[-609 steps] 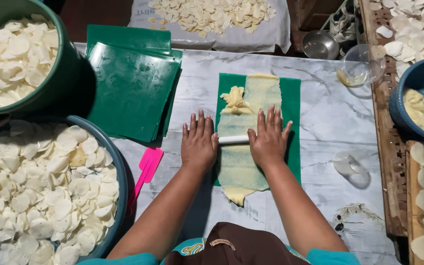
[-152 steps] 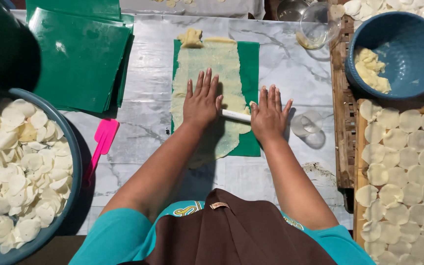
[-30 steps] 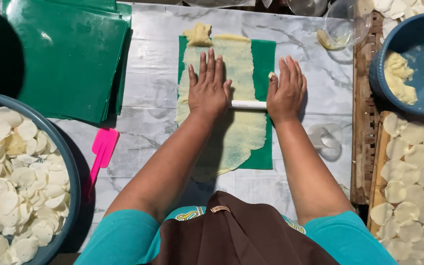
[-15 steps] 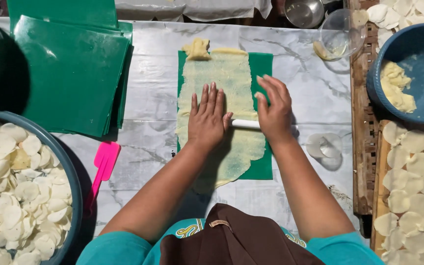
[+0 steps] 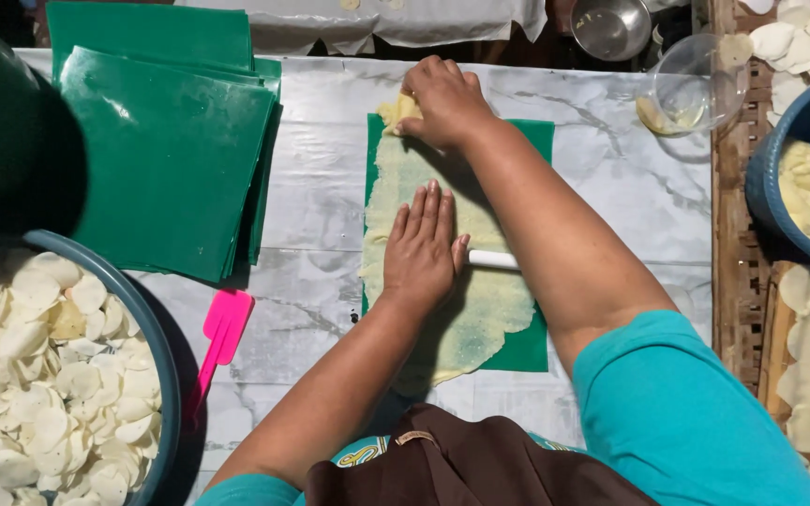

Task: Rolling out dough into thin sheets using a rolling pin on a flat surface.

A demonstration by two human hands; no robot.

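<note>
Pressing hand: the left hand (image 5: pixel 424 253) lies flat, fingers spread, on the white rolling pin (image 5: pixel 493 260) at frame centre.
Reaching hand: the right hand (image 5: pixel 444 101) is curled over the lump of dough (image 5: pixel 396 111) at the sheet's far end, upper centre; whether it pinches the lump I cannot tell.
Dough sheet: the thin yellow dough sheet (image 5: pixel 442 253) lies on a green mat (image 5: pixel 532 342), its long axis running from the bottom of the frame to the top.
Key relation: the pin lies crosswise to that axis; the left hand is on it, the right well above it.
Stack: green plastic sheets (image 5: pixel 166 155), upper left, plain.
Spatula: pink spatula (image 5: pixel 222 333), lower left of the mat.
Bowls: dough discs in a bowl (image 5: pixel 166 375), lower left; blue bowl (image 5: pixel 771 183) of dough, right edge.
Labels: none visible.
</note>
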